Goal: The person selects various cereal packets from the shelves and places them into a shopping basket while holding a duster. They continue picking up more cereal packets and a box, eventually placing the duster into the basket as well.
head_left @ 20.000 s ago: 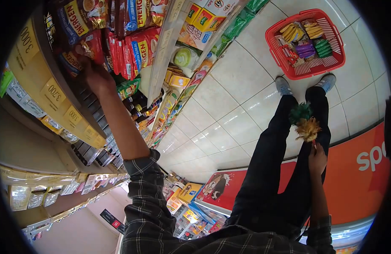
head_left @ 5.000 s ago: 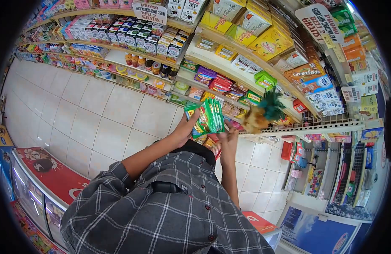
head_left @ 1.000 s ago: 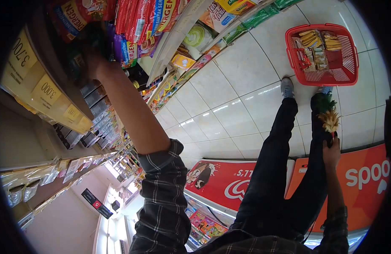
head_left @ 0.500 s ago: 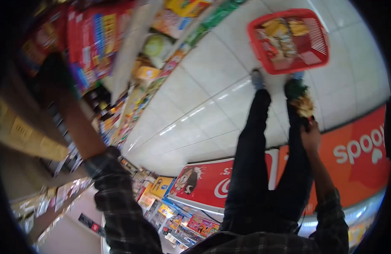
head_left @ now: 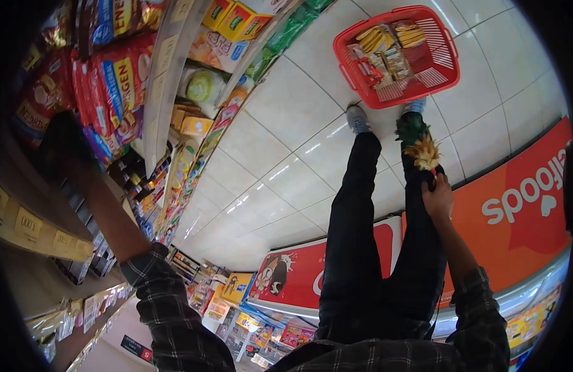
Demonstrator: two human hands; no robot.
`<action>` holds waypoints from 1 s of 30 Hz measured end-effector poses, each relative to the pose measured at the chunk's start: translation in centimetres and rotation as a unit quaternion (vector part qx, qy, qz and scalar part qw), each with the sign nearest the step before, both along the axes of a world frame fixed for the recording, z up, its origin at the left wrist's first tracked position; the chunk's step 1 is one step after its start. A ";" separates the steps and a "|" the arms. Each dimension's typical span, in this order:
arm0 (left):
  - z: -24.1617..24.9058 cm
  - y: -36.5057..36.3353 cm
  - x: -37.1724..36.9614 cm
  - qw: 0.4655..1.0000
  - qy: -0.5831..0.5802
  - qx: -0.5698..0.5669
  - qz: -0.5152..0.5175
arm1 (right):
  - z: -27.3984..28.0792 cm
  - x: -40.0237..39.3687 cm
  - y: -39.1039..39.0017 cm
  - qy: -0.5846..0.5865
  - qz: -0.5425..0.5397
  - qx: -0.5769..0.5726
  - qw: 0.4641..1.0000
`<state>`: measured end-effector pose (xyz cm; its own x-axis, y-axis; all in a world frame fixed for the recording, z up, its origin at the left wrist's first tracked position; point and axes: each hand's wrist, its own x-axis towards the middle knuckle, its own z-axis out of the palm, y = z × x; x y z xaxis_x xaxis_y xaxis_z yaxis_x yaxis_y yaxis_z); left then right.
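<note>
My left hand (head_left: pixel 66 152) reaches into the shelf at the left, beside red snack packs (head_left: pixel 112 84). It lies in deep shadow, and its fingers and anything in them cannot be made out. On the right, my right hand (head_left: pixel 438 197) is closed round the handle of a feather duster (head_left: pixel 423 149), whose green and tan feathers point toward the floor in front of my leg. Beyond my shoes stands a red basket (head_left: pixel 444 71) on the tiled floor, holding yellow packs (head_left: pixel 376 40) and other small packets.
Shelves with a price rail (head_left: pixel 44 232) run along the left side. Yellow and green boxes (head_left: pixel 241 22) sit on a lower shelf. Behind my legs are a red chest (head_left: pixel 292 276) and an orange panel (head_left: pixel 503 214) with white lettering.
The view has shifted, so the basket, legs and duster appear farther left. Both hands remain in about the same places, the right still on the duster.
</note>
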<state>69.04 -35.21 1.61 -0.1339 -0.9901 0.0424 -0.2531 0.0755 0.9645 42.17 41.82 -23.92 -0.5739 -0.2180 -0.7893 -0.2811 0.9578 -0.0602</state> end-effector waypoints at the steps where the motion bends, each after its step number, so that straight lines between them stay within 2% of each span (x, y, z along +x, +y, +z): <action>1: 0.1 -0.3 0.3 1.000 -0.007 0.011 -0.008 | -0.1 0.1 0.2 -0.001 0.002 -0.001 1.000; 5: 1.8 -1.2 1.9 0.995 -0.056 0.061 -0.046 | -0.1 0.3 -0.2 -0.010 -0.001 0.005 1.000; 7: 2.8 1.3 2.8 0.988 -0.131 0.029 -0.070 | 0.3 0.2 -0.6 -0.017 -0.004 0.014 1.000; 8: 2.9 3.2 2.9 0.976 -0.197 -0.022 -0.085 | 0.2 0.3 -0.6 -0.010 0.001 0.013 1.000; 10: 2.6 8.7 2.1 0.932 -0.322 -0.127 -0.105 | -0.1 0.5 -0.1 0.008 0.012 0.011 1.000; 12: 2.1 14.9 0.6 0.852 -0.451 -0.239 -0.117 | -0.1 0.4 0.6 0.007 -0.020 -0.013 1.000; 14: 0.7 18.6 0.1 0.850 -0.469 -0.215 -0.109 | -1.0 0.8 1.2 -0.006 -0.034 -0.034 0.999; 18: 0.4 18.1 -1.1 0.726 -0.616 -0.291 -0.091 | -1.7 1.7 1.8 0.006 0.022 -0.029 0.999; 19: -0.1 17.5 -0.9 0.696 -0.622 -0.347 -0.089 | -1.8 2.0 2.2 0.020 0.027 -0.038 0.999; 22: -0.3 17.0 -1.3 0.671 -0.650 -0.340 -0.113 | -1.1 1.8 1.2 0.039 0.029 -0.044 0.998; 25: -0.6 16.6 -1.1 0.649 -0.636 -0.398 -0.126 | -1.0 2.1 1.0 0.028 0.026 -0.026 0.999; 28: -0.9 16.4 -1.1 0.657 -0.629 -0.399 -0.117 | -1.1 2.4 1.0 0.033 0.028 -0.022 0.999; 30: -1.6 16.2 -0.8 0.641 -0.647 -0.403 -0.091 | -1.1 2.6 1.2 0.044 0.033 -0.030 0.998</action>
<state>68.23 -19.03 0.02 -0.6833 -0.6790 0.2684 -0.7182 0.5587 -0.4148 44.76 42.97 -25.02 -0.6233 -0.3040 -0.7205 -0.3509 0.9321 -0.0898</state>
